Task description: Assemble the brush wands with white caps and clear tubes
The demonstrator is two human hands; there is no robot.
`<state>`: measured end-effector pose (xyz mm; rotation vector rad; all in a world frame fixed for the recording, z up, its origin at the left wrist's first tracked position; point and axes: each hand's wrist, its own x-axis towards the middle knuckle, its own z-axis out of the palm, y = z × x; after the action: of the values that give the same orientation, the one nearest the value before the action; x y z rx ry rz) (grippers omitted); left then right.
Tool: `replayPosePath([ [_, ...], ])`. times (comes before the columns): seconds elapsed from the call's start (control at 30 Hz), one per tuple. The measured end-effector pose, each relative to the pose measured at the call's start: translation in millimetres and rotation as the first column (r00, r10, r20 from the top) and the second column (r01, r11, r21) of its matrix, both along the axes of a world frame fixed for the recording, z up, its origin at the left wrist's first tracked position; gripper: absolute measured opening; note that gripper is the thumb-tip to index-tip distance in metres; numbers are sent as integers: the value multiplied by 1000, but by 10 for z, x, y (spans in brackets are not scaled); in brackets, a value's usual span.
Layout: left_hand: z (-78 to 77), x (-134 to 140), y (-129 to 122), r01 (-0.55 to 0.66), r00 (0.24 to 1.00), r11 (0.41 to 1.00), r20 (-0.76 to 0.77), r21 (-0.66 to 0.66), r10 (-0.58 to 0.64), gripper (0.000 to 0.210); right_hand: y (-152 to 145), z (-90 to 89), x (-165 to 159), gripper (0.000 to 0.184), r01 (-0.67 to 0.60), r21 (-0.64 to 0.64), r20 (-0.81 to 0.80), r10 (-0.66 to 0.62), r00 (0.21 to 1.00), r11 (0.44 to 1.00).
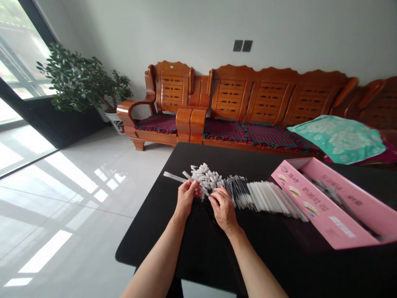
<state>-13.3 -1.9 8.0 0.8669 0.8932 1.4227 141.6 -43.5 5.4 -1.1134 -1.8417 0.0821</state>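
Observation:
My left hand [186, 196] has thumb and fingers closed round a slim whitish tube [203, 190], like a pen barrel, held at a slant. At the tube's lower right end, my right hand [223, 207] pinches with thumb and forefinger; its fingers partly hide that end. Just beyond both hands lies a heap of short white caps [204, 171]. To its right are a bundle of thin dark sticks [237, 188], like pen refills, and a row of translucent tubes [273, 196]. A few more pale tubes [173, 177] lie left of my left hand.
The black table [149, 236] has a rounded left corner. On its right stands an open pink box [313, 207] with greyish contents. Beyond are a wooden chair [172, 93], a wooden sofa [266, 97] with a turquoise cloth [338, 136], and a potted plant [80, 78].

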Motion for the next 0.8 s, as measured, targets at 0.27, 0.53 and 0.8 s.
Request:
replayPosePath([
  [0.27,-2,-6,-1,-2,1000,1000,-1,-4,2,39,2,-2,-1,13,3,-5,-2,-3,1000,1000],
  [0.53,15,4,-8,-6,1000,1000,-7,-12,6,40,-4,12,-1,6,25,-14,-13,-25,1000,1000],
  [0.8,28,0,-13,-13,1000,1000,-8,-5,12,39,-15,27,-3,6,49,-44,-25,-50,998,998],
])
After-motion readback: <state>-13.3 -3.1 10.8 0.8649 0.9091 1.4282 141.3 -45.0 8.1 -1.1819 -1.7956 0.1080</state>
